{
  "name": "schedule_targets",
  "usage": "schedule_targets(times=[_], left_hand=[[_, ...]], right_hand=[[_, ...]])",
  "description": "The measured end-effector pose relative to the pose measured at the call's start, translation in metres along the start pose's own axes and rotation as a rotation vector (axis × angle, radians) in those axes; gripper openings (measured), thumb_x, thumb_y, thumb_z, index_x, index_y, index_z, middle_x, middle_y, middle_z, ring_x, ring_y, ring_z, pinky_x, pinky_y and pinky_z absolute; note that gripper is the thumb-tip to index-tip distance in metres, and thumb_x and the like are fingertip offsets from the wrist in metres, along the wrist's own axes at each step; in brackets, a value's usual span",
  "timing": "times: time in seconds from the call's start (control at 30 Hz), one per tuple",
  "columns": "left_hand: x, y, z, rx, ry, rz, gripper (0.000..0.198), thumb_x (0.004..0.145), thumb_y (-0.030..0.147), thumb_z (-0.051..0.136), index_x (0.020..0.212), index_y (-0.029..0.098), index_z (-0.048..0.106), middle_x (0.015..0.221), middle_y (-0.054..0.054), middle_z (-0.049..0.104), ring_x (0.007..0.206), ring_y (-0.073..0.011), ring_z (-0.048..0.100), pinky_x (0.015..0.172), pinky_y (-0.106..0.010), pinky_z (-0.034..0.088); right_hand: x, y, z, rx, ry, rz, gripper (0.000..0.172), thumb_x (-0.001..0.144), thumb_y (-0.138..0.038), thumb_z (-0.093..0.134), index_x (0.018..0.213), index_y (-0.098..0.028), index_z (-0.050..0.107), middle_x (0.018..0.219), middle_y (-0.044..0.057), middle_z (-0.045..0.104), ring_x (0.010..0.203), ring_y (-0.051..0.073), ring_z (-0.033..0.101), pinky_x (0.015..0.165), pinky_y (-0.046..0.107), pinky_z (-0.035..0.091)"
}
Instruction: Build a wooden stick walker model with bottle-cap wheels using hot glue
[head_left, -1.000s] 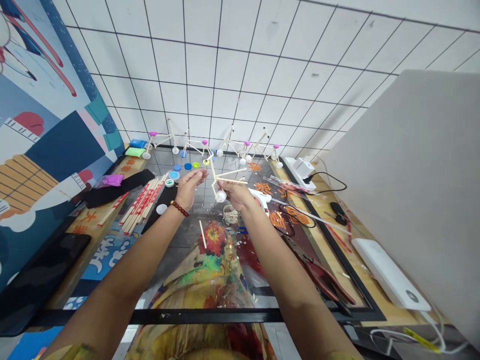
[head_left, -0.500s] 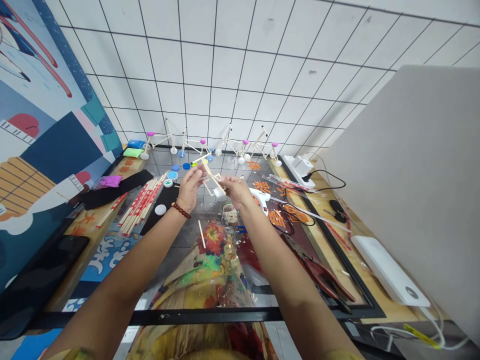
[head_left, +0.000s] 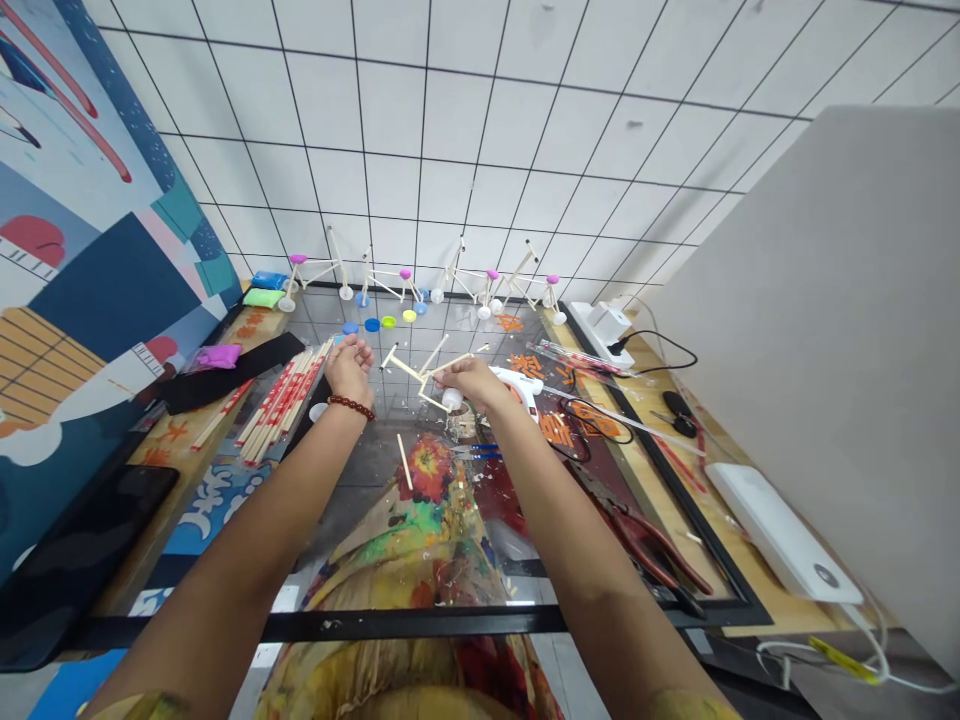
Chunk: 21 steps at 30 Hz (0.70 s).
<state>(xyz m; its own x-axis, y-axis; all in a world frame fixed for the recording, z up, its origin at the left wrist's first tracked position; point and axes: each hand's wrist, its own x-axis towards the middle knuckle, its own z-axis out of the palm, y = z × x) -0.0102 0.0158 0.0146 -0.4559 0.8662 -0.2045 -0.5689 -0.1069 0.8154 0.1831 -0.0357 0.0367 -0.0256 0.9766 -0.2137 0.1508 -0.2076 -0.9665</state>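
Note:
My right hand [head_left: 471, 384] pinches a small bicycle model [head_left: 424, 378] built from thin wooden sticks. A round white cap [head_left: 451, 399] sits on the frame just under those fingers. My left hand [head_left: 351, 368], with a beaded bracelet at the wrist, is off the model and over the left of the glass table [head_left: 375, 465], fingers loosely bent and apart. What lies beneath its palm is hidden. Close by are a blue cap [head_left: 372, 325], a yellow-green cap [head_left: 388, 322] and a yellow cap [head_left: 409, 316]. A white disc [head_left: 318, 411] shows partly beside my left wrist.
Several similar stick bicycles [head_left: 390, 285] with pink seats line the tiled wall. Bundled chopsticks [head_left: 285, 405] lie left. To the right are a white glue gun [head_left: 519, 388], red-handled pliers [head_left: 645, 540], a power strip [head_left: 596, 338] and a white power bank [head_left: 784, 530]. A loose stick [head_left: 405, 462] lies in front.
My left hand has let go of the stick model and moved left over the caps. The model, now in my right hand alone, has turned and sits slightly lower.

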Motion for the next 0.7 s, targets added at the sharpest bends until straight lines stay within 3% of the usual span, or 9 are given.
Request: schedule_targets(times=[0.23, 0.47, 0.7], left_hand=[[0.002, -0.001, 0.000, -0.009, 0.025, -0.010, 0.015, 0.071, 0.010, 0.057, 0.083, 0.019, 0.060, 0.072, 0.000, 0.062, 0.060, -0.0087, 0.060, 0.068, -0.025, 0.052], [0.001, -0.007, 0.001, 0.007, 0.006, 0.028, 0.016, 0.069, 0.011, 0.060, 0.083, 0.018, 0.061, 0.073, 0.000, 0.062, 0.060, -0.0076, 0.059, 0.067, -0.023, 0.051], [-0.001, -0.009, 0.002, 0.019, 0.003, 0.055, 0.020, 0.067, 0.006, 0.055, 0.082, 0.017, 0.062, 0.073, 0.000, 0.061, 0.059, -0.0071, 0.058, 0.066, -0.023, 0.050]], right_hand=[[0.009, 0.010, 0.002, -0.298, 0.067, -0.036, 0.016, 0.066, -0.022, 0.076, 0.054, -0.019, 0.066, 0.046, -0.003, 0.058, 0.040, 0.008, 0.043, 0.045, 0.023, 0.035], [0.011, 0.014, 0.006, -0.528, 0.175, -0.139, 0.014, 0.072, -0.019, 0.071, 0.059, -0.022, 0.070, 0.053, -0.002, 0.061, 0.057, 0.015, 0.055, 0.064, 0.027, 0.043], [0.009, 0.012, 0.006, -0.561, 0.209, -0.196, 0.016, 0.081, -0.017, 0.060, 0.076, -0.022, 0.074, 0.072, 0.003, 0.072, 0.071, 0.020, 0.065, 0.072, 0.031, 0.048]])
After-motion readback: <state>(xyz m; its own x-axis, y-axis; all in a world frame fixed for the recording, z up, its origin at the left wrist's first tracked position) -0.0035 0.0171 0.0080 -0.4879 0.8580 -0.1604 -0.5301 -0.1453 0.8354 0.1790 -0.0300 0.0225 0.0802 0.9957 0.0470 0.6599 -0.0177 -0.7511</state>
